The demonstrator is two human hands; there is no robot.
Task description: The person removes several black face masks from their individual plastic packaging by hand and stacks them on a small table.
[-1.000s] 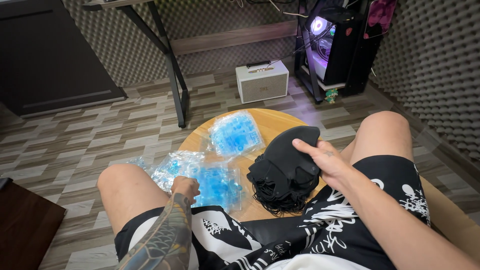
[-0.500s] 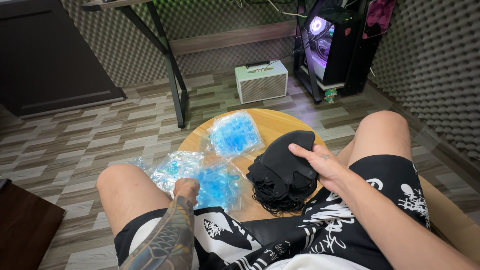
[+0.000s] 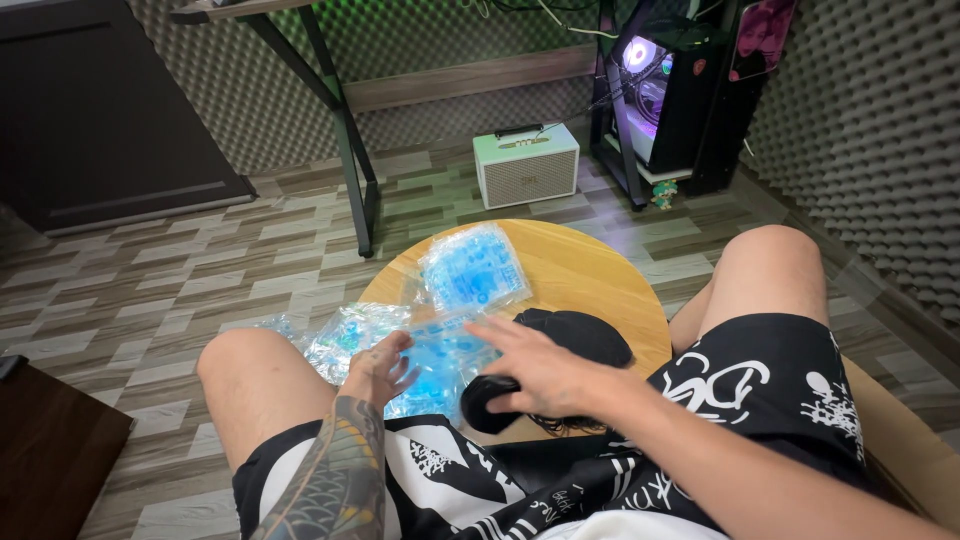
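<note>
Down from the head camera, a round light-wood table [image 3: 590,270] stands between the person's bare knees on a floor of grey and brown wood-pattern tiles [image 3: 150,290]. Behind it are dark foam-panelled walls, a black desk leg [image 3: 345,165], a small cream box-shaped speaker [image 3: 527,167] and a glowing black computer tower [image 3: 665,95]. On the table's far side lies a clear plastic packet of blue gel cells [image 3: 472,266]; nearer the body lies a second, crinkled clear-and-blue packet [image 3: 425,350], spilling over the table's left edge. A black fabric bundle [image 3: 575,335] sits on the near right part of the table, just beside that second packet. The tattooed left hand [image 3: 380,368] has its fingers loosely curled and rests on the crinkled packet's near edge; whether it pinches the plastic cannot be told. The right hand [image 3: 530,372] is spread flat, fingers extended and blurred, reaching leftward over the crinkled packet with its palm above the front of the black bundle; whether it touches either is unclear. The far packet lies well apart from both hands.
</note>
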